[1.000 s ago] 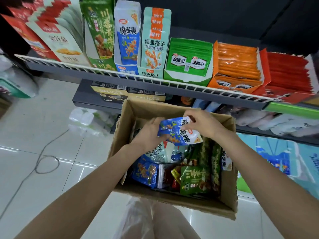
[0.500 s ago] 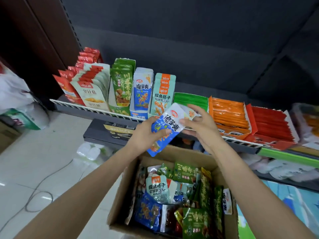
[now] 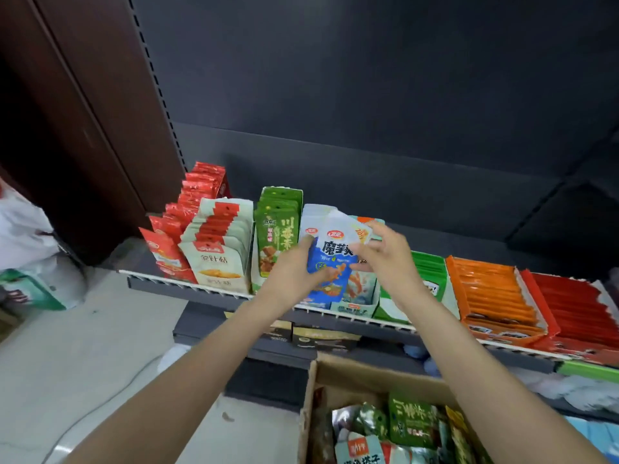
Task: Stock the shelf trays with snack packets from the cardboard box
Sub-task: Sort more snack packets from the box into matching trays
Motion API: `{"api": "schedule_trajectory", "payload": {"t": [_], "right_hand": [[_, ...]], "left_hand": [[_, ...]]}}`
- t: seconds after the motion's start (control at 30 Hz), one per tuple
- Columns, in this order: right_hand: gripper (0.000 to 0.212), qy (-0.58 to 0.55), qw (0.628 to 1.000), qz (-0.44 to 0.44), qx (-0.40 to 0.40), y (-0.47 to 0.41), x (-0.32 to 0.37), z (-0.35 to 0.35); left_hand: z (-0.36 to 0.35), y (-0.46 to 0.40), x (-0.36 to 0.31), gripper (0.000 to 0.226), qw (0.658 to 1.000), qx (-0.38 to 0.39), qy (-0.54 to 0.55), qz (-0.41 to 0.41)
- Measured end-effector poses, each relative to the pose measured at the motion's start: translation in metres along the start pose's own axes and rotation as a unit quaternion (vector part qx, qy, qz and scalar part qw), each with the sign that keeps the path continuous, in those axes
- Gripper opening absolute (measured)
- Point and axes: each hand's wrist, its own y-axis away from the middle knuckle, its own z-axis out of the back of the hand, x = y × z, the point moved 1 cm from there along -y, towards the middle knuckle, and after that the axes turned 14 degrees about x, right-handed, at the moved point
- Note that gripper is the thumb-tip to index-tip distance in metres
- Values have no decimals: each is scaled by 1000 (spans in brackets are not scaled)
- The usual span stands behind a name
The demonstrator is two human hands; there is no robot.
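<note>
I hold a blue and white snack packet upright at the front of the blue and white shelf tray, which holds matching packets. My left hand grips the packet's left side. My right hand pinches its upper right edge. The cardboard box sits at the bottom right, below the shelf, with several mixed green, teal and red packets inside.
Along the wire-fronted shelf stand trays of red, white and red, green, teal, flat green, orange and red packets. A lower shelf and tiled floor lie below.
Both hands lifted the blue packet out of the box and up to the blue and white tray on the shelf. The view tilted upward, leaving the box low in the frame.
</note>
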Motion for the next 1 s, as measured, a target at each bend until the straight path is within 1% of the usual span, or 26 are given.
{"api": "schedule_trajectory", "payload": {"t": [0.07, 0.1, 0.17, 0.2, 0.3, 0.43, 0.5, 0.57, 0.6, 0.63, 0.7, 0.77, 0.87, 1.0], "right_hand": [[22, 46, 998, 26, 13, -17, 2, -6], [21, 68, 997, 36, 25, -24, 1, -8], [27, 81, 996, 40, 28, -35, -2, -12], [27, 74, 996, 38, 22, -39, -4, -13], [24, 64, 997, 35, 4, -49, -7, -16], [25, 48, 998, 23, -19, -55, -14, -18], [27, 85, 996, -2, -28, -61, -21, -18], [19, 156, 986, -31, -42, -69, -31, -18], [13, 183, 981, -46, -46, -72, -36, -18], [16, 197, 977, -62, -53, -74, -38, -19], [27, 204, 974, -76, -61, -78, -40, -21], [30, 214, 972, -70, -63, -81, -38, -24], [30, 270, 960, -46, -63, -81, -37, -26], [31, 327, 942, 0, -76, -71, -35, -26]], "left_hand": [[17, -11, 2, 46, 997, -37, 34, -52], [25, -16, 2, 43, 993, -54, 60, -82], [37, -26, 4, 38, 987, -73, 91, -115], [42, -30, 5, 35, 986, -77, 88, -120], [53, -41, 9, 19, 988, -77, 57, -119], [56, -56, 18, 18, 994, -61, 19, -91], [55, -63, 23, 18, 996, -44, -26, -77], [53, -67, 26, 14, 991, -16, -126, -51], [51, -68, 28, 16, 984, -6, -175, -44], [49, -70, 31, 21, 978, -1, -203, -42], [44, -73, 36, 29, 973, 3, -225, -47], [41, -75, 39, 37, 970, 2, -237, -47], [38, -76, 41, 46, 967, -21, -249, -53], [32, -67, 36, 51, 956, -58, -278, -72]]}}
